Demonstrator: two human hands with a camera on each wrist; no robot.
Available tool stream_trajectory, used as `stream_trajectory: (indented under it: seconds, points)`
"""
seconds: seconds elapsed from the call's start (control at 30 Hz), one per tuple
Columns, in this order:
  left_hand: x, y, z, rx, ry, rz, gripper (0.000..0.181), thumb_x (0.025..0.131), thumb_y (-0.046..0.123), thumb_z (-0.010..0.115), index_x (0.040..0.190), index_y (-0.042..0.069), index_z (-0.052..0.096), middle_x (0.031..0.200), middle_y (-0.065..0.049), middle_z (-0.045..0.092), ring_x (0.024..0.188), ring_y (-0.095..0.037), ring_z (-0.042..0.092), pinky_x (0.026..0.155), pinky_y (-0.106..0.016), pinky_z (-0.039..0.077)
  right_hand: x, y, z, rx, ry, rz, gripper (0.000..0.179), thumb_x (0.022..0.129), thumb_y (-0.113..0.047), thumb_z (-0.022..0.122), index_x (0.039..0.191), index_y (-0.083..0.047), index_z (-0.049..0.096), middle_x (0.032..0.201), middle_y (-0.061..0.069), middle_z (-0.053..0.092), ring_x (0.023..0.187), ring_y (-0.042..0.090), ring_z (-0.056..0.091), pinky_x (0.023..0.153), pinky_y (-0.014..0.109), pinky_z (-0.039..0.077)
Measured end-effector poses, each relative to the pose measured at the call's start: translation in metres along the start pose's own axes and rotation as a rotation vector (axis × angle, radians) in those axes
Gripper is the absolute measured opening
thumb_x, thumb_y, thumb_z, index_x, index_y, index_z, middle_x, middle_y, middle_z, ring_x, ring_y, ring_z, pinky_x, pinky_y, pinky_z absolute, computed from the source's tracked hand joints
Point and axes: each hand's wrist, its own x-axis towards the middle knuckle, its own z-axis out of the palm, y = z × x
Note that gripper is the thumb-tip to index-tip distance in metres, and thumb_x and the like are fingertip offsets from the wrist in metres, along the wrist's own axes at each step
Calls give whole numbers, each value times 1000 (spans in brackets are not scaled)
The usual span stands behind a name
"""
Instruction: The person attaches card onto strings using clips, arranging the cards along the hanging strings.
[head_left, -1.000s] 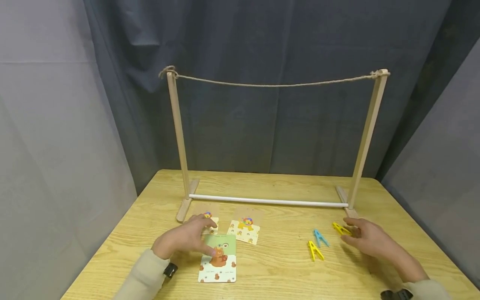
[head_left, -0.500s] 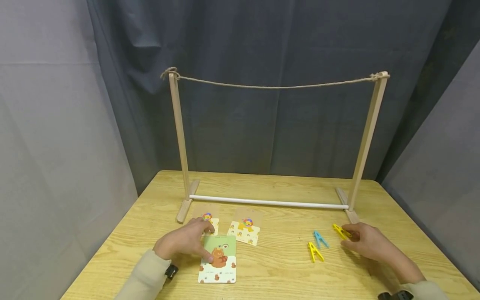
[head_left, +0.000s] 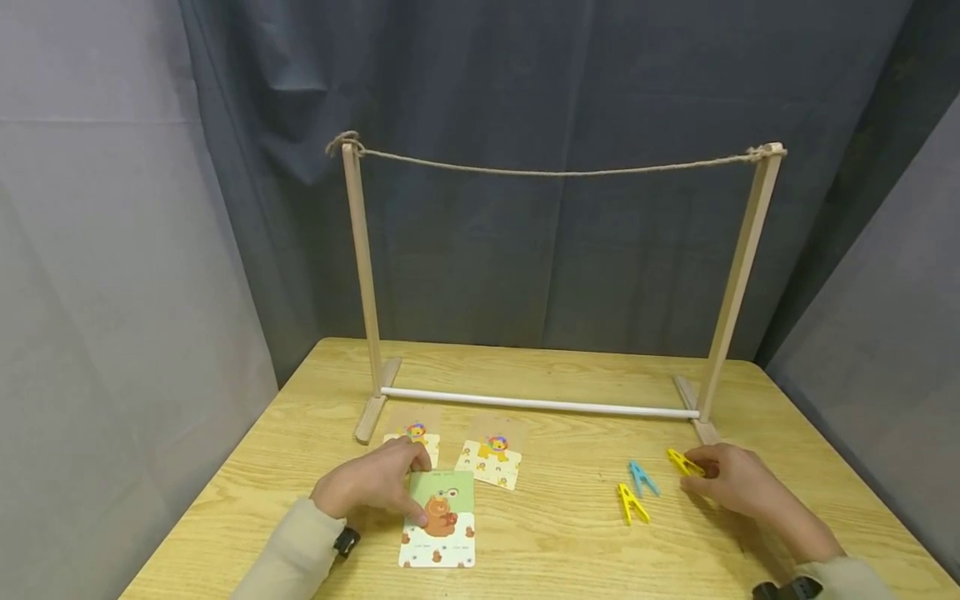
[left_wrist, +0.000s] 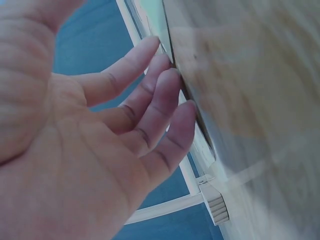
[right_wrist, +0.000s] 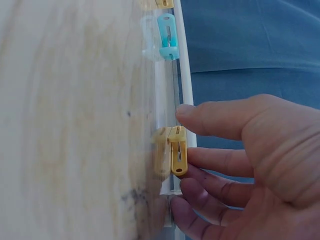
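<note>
Bear card (head_left: 448,533) flat on desk (head_left: 555,525); left hand (head_left: 369,483) at its left edge, thumb and fingers apart. Right hand (head_left: 731,479) at farther yellow clip (head_left: 680,459), thumb clear of fingers. Lion cards (head_left: 491,462), then roped frame (head_left: 738,279) behind.

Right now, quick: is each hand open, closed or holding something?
Left hand: open, thumb over the bear card; no clear grip.
Right hand: open around the yellow clothespin, not pinching it.

A green-and-white card (head_left: 450,537) shows a brown bear, two clothespins (head_left: 635,503) are yellow, and one clip (head_left: 645,479) is blue.
</note>
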Motion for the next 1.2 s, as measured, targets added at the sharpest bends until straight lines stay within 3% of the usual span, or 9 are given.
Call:
stream_trajectory:
  seconds: [0.57, 0.9, 1.07, 1.2]
  points:
    - [3, -5, 0, -19, 16, 40, 56, 72, 27, 97, 113, 7, 66, 107, -3, 58, 99, -20, 53, 87, -33, 48, 4, -2, -1, 5, -1, 18, 37, 84, -26, 86, 109, 0, 75, 87, -1, 68, 76, 14, 56, 65, 34, 47]
    - [3, -7, -2, -40, 28, 33, 56, 75, 23, 95, 115, 6, 61, 112, -7, 59, 104, -23, 56, 90, -39, 49, 5, 0, 0, -5, -9, 33, 40, 86, -28, 84, 111, 1, 74, 94, 4, 73, 82, 18, 64, 71, 39, 53]
    - [5, -10, -3, -80, 35, 44, 55, 76, 21, 94, 115, 7, 58, 108, -5, 62, 94, -20, 57, 81, -34, 49, 4, 0, -5, -4, -4, 26, 43, 90, -29, 81, 115, 5, 71, 99, 11, 73, 90, 26, 67, 76, 47, 56]
    - [5, -11, -3, -134, 30, 46, 55, 78, 17, 92, 117, 6, 55, 109, -7, 62, 80, -14, 58, 70, -27, 50, 1, 0, -8, 7, 17, -5, 41, 96, -28, 75, 116, 7, 69, 95, 6, 68, 84, 20, 62, 70, 40, 53]
